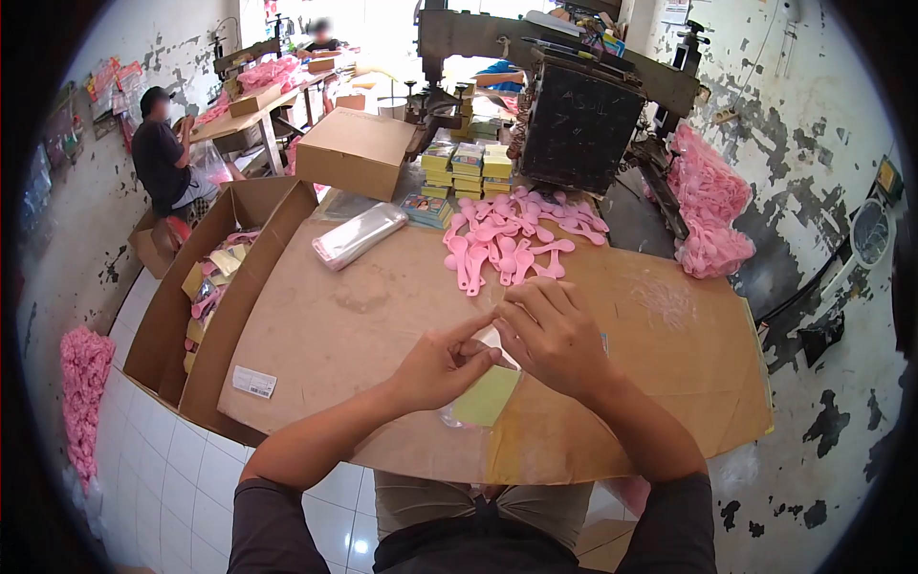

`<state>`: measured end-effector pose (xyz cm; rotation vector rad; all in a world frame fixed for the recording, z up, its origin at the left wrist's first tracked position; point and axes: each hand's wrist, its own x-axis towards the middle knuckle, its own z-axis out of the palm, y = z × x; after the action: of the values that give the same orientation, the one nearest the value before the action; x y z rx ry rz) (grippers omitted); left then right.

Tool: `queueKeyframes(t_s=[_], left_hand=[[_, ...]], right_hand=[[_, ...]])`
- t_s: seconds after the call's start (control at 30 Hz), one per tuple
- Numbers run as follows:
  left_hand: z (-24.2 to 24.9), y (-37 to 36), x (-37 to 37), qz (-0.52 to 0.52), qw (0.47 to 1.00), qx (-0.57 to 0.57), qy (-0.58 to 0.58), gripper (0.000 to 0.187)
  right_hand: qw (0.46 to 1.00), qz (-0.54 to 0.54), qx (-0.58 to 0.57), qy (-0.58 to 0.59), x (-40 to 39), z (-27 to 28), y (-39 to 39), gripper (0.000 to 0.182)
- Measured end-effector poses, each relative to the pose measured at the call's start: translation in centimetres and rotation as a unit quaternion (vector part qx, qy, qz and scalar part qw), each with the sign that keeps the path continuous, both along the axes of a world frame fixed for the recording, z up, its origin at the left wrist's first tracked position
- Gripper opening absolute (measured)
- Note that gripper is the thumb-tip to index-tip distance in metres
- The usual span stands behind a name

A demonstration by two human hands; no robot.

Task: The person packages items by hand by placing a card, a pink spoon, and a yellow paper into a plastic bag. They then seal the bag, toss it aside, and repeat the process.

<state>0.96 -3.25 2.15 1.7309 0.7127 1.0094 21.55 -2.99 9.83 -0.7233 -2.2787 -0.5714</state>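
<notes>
A small clear plastic bag (pixel 510 350) with a yellow-green card (pixel 488 397) in it lies at the near middle of the cardboard-covered table. My left hand (pixel 445 366) pinches the bag's edge between thumb and fingers. At the bag's upper end, my right hand (pixel 555 337) has its fingers curled and closed on the plastic; its fingertips are partly hidden. Just beyond my hands spreads a pile of pink plastic spoons (pixel 512 234). A stack of clear plastic bags (pixel 359 235) lies to the left of the spoons.
Stacks of yellow cards (pixel 466 170) stand behind the spoons, near a black machine (pixel 581 124). A closed carton (pixel 354 148) sits at the back left. Beside the table, a long open box (pixel 249 320) holds packed bags. Another person (pixel 163 148) sits at far left.
</notes>
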Motion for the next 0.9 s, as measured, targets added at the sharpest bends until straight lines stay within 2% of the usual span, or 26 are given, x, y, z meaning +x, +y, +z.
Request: queueKeyframes(t_s=[0.17,0.27,0.47,0.57,0.9], left_hand=[[0.9,-0.3,-0.2,-0.002,0.999,0.014,0.047,0.056],[1.1,-0.2,-0.4,-0.011,0.995,0.037,0.088,0.058],[0.7,0.1,0.0,-0.014,0.996,0.051,0.07,0.058],[0.4,0.3,-0.2,-0.022,0.996,0.05,0.068,0.058],[1.6,-0.3,-0.2,-0.02,0.994,0.018,0.11,0.058]], right_hand=[[0.998,-0.027,0.031,-0.055,-0.6,-0.6,0.1,0.022],[0.996,-0.06,-0.013,-0.072,-1.0,-0.6,0.7,0.019],[0.996,-0.002,-0.07,0.06,1.2,0.1,1.6,0.019],[0.999,0.016,-0.039,0.032,0.9,0.0,0.3,0.018],[0.997,-0.027,0.008,-0.068,0.3,-1.6,0.4,0.02]])
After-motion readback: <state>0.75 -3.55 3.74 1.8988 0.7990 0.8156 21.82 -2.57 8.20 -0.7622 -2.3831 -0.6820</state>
